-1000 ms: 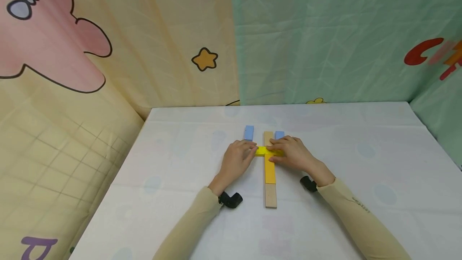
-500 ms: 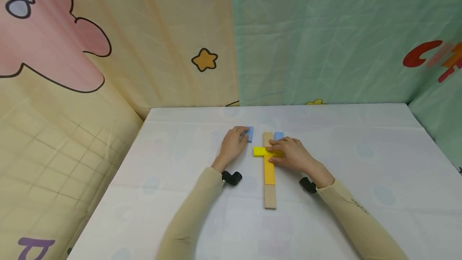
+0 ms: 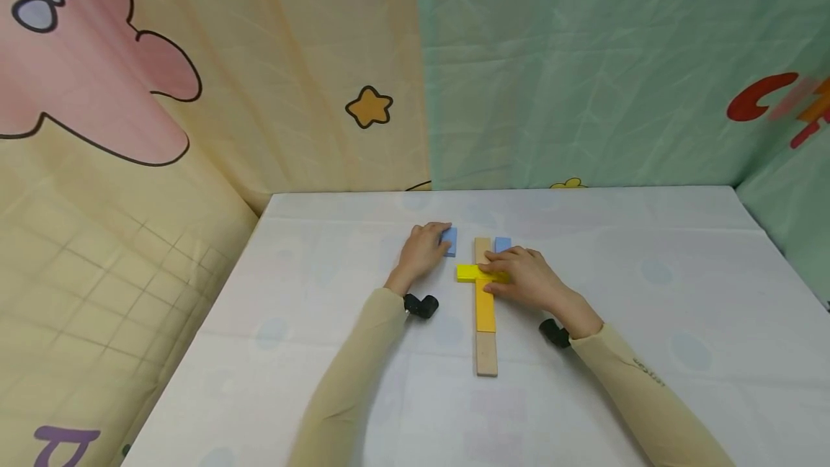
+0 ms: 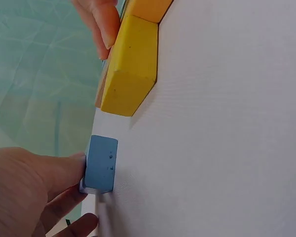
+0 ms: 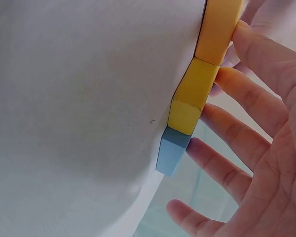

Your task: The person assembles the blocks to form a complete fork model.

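Note:
My left hand [image 3: 420, 254] pinches a blue block [image 3: 452, 241] lying on the table, left of the other blocks. In the left wrist view, the thumb presses that blue block [image 4: 101, 164] on its upper face and the fingers curl at its far end. My right hand [image 3: 528, 278] rests with spread fingers on a yellow block [image 3: 466, 273], which lies crosswise against an orange block [image 3: 484, 305]. The right wrist view has its fingertips along the tops of the orange, yellow [image 5: 195, 94] and second blue block [image 5: 172, 150].
A plain wooden block [image 3: 486, 354] lies in line at the near end of the orange block. Another wooden block [image 3: 482, 249] extends beyond the yellow one. Printed curtains [image 3: 551, 78] hang behind the white-covered table [image 3: 622, 380].
My left hand has left the yellow block's left end, moved away from me and taken hold of the left blue block. The right hand has stayed in place.

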`<state>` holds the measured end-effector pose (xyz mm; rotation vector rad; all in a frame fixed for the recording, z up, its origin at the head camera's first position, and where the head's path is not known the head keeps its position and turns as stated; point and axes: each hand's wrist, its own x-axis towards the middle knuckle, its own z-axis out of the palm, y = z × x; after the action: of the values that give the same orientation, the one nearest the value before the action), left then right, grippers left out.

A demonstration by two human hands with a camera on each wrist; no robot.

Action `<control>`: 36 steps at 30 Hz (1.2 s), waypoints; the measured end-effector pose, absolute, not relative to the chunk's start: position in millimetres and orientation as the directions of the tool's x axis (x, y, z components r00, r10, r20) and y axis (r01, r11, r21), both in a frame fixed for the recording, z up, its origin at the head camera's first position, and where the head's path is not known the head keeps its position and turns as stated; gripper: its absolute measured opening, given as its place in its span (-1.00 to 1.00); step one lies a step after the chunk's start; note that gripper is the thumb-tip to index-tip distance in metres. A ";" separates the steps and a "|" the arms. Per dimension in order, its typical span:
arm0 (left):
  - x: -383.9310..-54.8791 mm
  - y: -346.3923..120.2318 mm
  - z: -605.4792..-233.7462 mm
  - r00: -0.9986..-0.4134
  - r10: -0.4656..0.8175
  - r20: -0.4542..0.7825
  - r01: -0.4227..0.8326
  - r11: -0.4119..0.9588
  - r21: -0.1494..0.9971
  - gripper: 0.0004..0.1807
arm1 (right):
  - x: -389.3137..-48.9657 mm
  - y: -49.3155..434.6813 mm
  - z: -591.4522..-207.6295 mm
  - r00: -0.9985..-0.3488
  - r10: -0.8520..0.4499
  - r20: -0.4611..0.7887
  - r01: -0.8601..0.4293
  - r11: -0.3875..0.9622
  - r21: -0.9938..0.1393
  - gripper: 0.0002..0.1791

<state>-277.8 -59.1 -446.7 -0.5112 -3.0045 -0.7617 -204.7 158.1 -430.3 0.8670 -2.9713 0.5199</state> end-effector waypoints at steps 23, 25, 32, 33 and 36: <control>-266.8 -58.1 -467.0 -0.952 0.269 0.145 0.298 0.704 0.644 -0.48 | -205.2 158.3 -431.4 -0.849 -0.522 0.084 -0.519 0.795 -0.313 -0.48; -266.5 -58.4 -468.5 -0.956 0.256 0.142 0.284 0.695 0.661 -0.46 | -205.0 158.1 -430.9 -0.849 -0.523 0.082 -0.521 0.798 -0.305 -0.48; -266.5 -59.1 -470.9 -0.956 0.240 0.170 0.291 0.678 0.675 -0.49 | -205.2 157.3 -430.4 -0.851 -0.520 0.073 -0.516 0.802 -0.301 -0.47; -266.6 -59.1 -471.4 -0.955 0.241 0.171 0.292 0.678 0.674 -0.49 | -205.2 157.3 -430.6 -0.852 -0.519 0.072 -0.515 0.803 -0.300 -0.47; -266.6 -58.7 -472.0 -0.953 0.242 0.181 0.299 0.675 0.674 -0.50 | -205.0 157.4 -431.1 -0.854 -0.516 0.072 -0.511 0.805 -0.301 -0.47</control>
<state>-266.6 -58.7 -472.0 -0.4545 -2.8051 -1.1502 -205.0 157.4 -431.1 0.8528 -2.9975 0.4943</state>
